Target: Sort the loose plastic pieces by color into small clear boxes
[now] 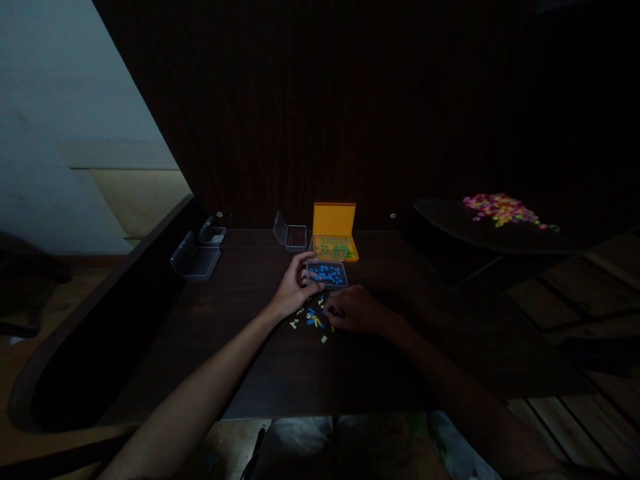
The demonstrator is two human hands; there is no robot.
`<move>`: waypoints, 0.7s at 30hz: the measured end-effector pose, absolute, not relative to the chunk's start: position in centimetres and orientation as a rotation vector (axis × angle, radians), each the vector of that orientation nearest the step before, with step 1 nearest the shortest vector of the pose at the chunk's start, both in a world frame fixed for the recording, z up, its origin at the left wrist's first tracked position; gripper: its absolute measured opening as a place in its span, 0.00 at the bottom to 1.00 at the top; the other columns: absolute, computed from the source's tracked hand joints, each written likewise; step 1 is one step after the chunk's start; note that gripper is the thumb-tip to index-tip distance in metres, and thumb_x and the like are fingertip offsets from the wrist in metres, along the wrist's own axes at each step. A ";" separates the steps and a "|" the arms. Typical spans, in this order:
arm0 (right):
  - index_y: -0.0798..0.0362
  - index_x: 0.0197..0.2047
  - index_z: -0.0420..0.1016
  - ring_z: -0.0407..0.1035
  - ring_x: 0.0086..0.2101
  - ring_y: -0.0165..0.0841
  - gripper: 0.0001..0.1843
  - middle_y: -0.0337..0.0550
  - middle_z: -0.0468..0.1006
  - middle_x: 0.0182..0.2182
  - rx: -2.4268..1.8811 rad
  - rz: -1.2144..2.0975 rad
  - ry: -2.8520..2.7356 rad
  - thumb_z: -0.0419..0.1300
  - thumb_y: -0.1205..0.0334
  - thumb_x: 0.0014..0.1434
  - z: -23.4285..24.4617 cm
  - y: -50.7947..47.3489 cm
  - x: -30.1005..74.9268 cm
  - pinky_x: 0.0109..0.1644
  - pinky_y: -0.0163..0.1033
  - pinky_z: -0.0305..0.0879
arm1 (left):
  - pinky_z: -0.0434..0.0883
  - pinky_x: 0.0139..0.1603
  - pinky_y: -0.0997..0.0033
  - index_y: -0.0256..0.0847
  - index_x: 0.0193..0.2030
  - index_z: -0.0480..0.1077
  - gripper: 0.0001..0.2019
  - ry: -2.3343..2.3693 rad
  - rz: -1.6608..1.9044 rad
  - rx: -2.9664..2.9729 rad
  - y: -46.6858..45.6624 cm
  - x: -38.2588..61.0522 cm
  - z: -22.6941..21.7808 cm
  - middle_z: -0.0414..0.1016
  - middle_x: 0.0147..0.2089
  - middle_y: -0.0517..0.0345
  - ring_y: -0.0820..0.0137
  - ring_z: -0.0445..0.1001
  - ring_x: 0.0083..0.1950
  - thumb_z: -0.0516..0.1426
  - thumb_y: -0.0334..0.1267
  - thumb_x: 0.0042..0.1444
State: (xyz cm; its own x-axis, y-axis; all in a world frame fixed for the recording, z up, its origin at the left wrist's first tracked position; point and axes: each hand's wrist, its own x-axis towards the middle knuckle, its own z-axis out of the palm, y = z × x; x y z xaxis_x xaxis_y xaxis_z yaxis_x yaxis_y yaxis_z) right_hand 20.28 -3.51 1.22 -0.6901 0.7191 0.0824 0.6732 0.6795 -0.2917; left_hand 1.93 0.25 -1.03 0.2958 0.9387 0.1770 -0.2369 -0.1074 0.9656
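Observation:
My left hand (296, 288) grips the left side of a clear plastic box (345, 285), its thumb on the near edge. Several small blue pieces (326, 273) lie inside the box. Just below it, my right hand (356, 309) is closed, its fingertips down at a loose pile of small blue, yellow and cream pieces (315, 320) on the dark table (260, 360). Whatever the right fingers hold, if anything, is too small and dark to make out. Behind the clear box, an orange box (335, 219) stands with its lid up and green pieces inside.
A small clear box (296, 237) with dark red pieces stands open left of the orange one. Two more clear boxes, a larger one (203, 262) and a smaller one (214, 235), sit at the left side panel. Colourful pieces (505, 209) are heaped on a shelf (445, 217) at right.

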 end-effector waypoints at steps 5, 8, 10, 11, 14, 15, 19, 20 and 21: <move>0.54 0.32 0.76 0.68 0.28 0.29 0.07 0.41 0.78 0.29 -1.153 0.298 -2.747 0.57 0.64 0.58 1.5 -3.5 20.2 0.30 0.34 0.49 | 0.71 0.40 0.72 0.44 0.55 0.61 0.33 0.765 1.164 1.295 0.1 1.9 -1.0 0.68 0.56 0.50 0.74 0.74 0.39 0.67 0.31 0.41; 0.54 0.32 0.76 0.68 0.28 0.29 0.07 0.41 0.79 0.30 -1.184 0.290 -2.765 0.58 0.64 0.58 1.8 -3.5 20.1 0.30 0.34 0.48 | 0.71 0.40 0.72 0.44 0.55 0.61 0.33 0.762 1.155 1.293 0.1 1.9 -0.9 0.67 0.56 0.50 0.74 0.74 0.39 0.67 0.31 0.41; 0.54 0.32 0.76 0.68 0.28 0.29 0.06 0.41 0.79 0.30 -1.185 0.298 -2.760 0.58 0.65 0.57 1.9 -3.6 20.1 0.30 0.34 0.49 | 0.72 0.40 0.72 0.44 0.55 0.60 0.33 0.765 1.154 1.291 0.0 2.0 -0.8 0.67 0.56 0.50 0.74 0.74 0.39 0.67 0.31 0.41; 0.54 0.32 0.76 0.68 0.28 0.29 0.06 0.41 0.79 0.30 -1.181 0.303 -2.756 0.58 0.65 0.57 1.8 -3.6 20.1 0.31 0.34 0.49 | 0.72 0.40 0.72 0.44 0.55 0.60 0.34 0.768 1.153 1.293 0.0 2.0 -0.8 0.67 0.56 0.50 0.74 0.74 0.39 0.67 0.31 0.41; 0.54 0.32 0.76 0.69 0.28 0.30 0.06 0.42 0.80 0.30 -1.159 0.322 -2.746 0.58 0.65 0.57 1.7 -3.5 20.1 0.30 0.34 0.50 | 0.71 0.40 0.72 0.43 0.55 0.60 0.34 0.773 1.149 1.304 0.1 2.0 -0.9 0.67 0.56 0.49 0.74 0.74 0.40 0.67 0.31 0.41; 0.54 0.31 0.76 0.69 0.28 0.30 0.06 0.42 0.80 0.30 -1.147 0.339 -2.739 0.58 0.65 0.56 1.7 -3.5 20.2 0.30 0.33 0.51 | 0.71 0.39 0.72 0.43 0.55 0.60 0.34 0.771 1.150 1.304 0.1 2.0 -0.9 0.67 0.57 0.49 0.74 0.74 0.39 0.67 0.31 0.41; 0.54 0.30 0.77 0.67 0.24 0.26 0.05 0.39 0.78 0.25 -0.988 0.543 -2.554 0.59 0.64 0.55 2.1 -3.2 21.0 0.31 0.31 0.57 | 0.72 0.39 0.73 0.43 0.55 0.61 0.33 0.757 1.157 1.299 0.0 2.0 -0.8 0.67 0.57 0.50 0.75 0.74 0.39 0.67 0.32 0.41; 0.55 0.31 0.77 0.67 0.23 0.26 0.06 0.38 0.77 0.23 -0.948 0.579 -2.466 0.59 0.63 0.56 2.3 -3.0 21.3 0.31 0.30 0.58 | 0.72 0.39 0.73 0.43 0.55 0.61 0.33 0.754 1.160 1.298 -0.1 2.0 -0.8 0.68 0.57 0.50 0.75 0.74 0.39 0.67 0.32 0.41; 0.55 0.31 0.77 0.65 0.22 0.25 0.07 0.37 0.76 0.22 -0.935 0.585 -2.371 0.59 0.62 0.56 2.6 -2.8 21.7 0.30 0.30 0.58 | 0.72 0.38 0.74 0.43 0.55 0.61 0.33 0.750 1.160 1.300 -0.2 2.0 -0.7 0.68 0.57 0.50 0.75 0.74 0.39 0.67 0.31 0.41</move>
